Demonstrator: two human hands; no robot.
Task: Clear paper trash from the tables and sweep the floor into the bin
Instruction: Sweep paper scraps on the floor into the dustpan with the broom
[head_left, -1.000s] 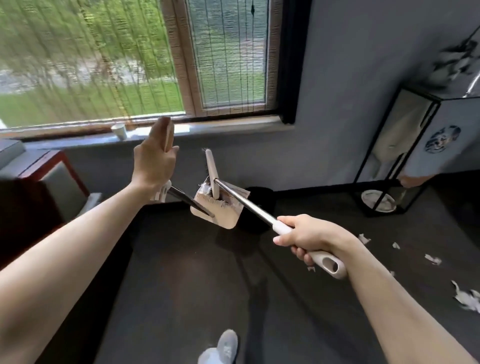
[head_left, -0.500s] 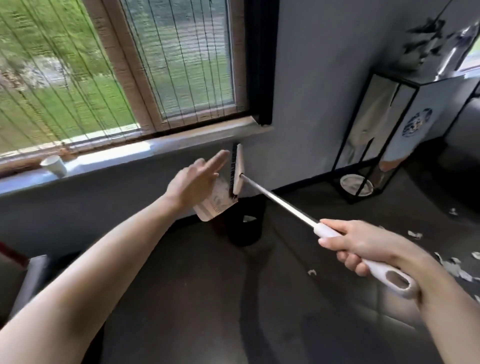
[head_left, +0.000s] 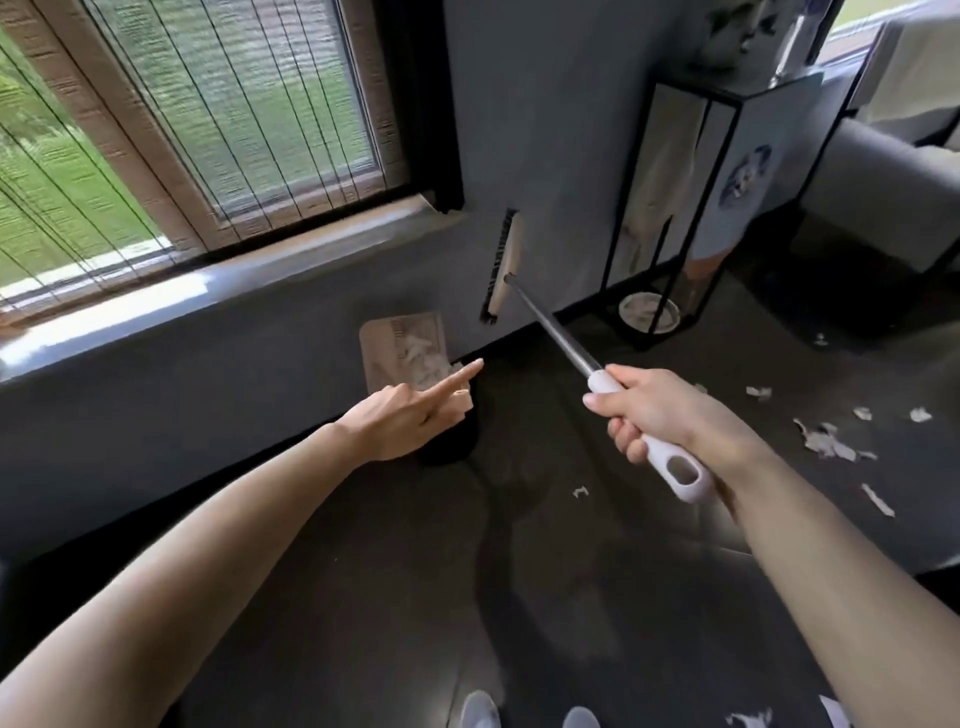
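While a dustpan (head_left: 402, 353) of paper scraps (head_left: 423, 364) is held above the black bin (head_left: 447, 448) by the left hand (head_left: 410, 418), a raised broom (head_left: 550, 322) is gripped by the right hand (head_left: 660, 410).

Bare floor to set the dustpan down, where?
Free: the dark floor from the shoes up to the bin, left of one stray scrap. Crowded: paper scraps right of the right hand gripping the broom, toward the black-framed stand.

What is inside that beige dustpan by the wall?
Torn white paper scraps lie in the dustpan. The left hand holding it covers its lower end, so anything gathered there, and most of the black bin beneath, cannot be seen.
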